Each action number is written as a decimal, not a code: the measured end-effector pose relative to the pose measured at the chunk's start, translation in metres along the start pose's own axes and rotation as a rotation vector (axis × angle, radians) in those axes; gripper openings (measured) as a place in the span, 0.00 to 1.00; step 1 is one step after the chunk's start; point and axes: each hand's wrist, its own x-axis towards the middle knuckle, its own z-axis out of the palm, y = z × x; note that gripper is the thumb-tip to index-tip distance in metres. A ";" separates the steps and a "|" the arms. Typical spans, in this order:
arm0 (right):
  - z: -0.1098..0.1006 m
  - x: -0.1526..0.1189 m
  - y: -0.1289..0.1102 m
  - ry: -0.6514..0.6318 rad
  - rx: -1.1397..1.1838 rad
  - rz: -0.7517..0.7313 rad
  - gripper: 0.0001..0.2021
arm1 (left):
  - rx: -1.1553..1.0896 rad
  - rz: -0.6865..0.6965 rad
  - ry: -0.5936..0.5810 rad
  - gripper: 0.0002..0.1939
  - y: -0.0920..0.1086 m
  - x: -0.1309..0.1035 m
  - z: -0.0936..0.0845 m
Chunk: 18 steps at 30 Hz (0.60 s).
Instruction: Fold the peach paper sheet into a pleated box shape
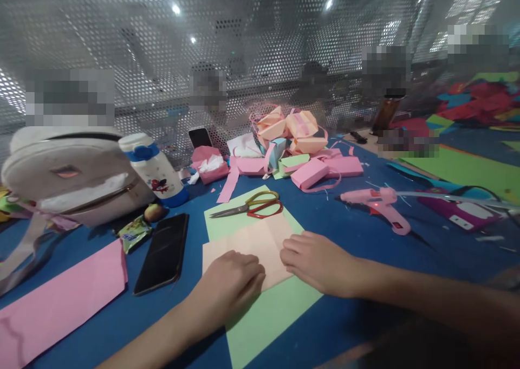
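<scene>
A creased sheet of peach paper (268, 239) lies on a light green sheet (272, 325) on the blue table. My left hand (233, 279) presses on its near left part, fingers curled and held together. At the right edge of the peach paper, my right hand (319, 260) has its bent fingers closed on the sheet; the thumb is hidden. Just beyond the peach paper, scissors with yellow and red handles (254, 206) rest on the green sheet, blades pointing left.
To the right lies a pink glue gun (377, 201) with its glue stick. Folded paper pieces (292, 136) are heaped at the back. Leftward are a black phone (164, 252), pink paper (69, 298), a bottle (156, 168) and a white backpack (77, 168). A perforated metal panel (244, 49) stands behind.
</scene>
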 end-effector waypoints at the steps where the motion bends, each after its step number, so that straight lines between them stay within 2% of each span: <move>1: 0.000 0.001 0.000 0.002 0.040 0.020 0.08 | -0.001 0.001 0.016 0.15 -0.002 -0.001 0.001; 5: 0.000 0.004 -0.002 0.026 0.181 0.056 0.09 | -0.052 0.000 0.051 0.15 -0.007 -0.003 0.006; 9: 0.003 0.005 -0.004 0.019 0.166 0.052 0.10 | -0.130 0.021 0.055 0.14 -0.010 -0.005 0.006; 18: 0.011 0.005 -0.004 0.040 -0.008 0.005 0.09 | 0.085 0.108 0.125 0.18 -0.015 -0.005 0.014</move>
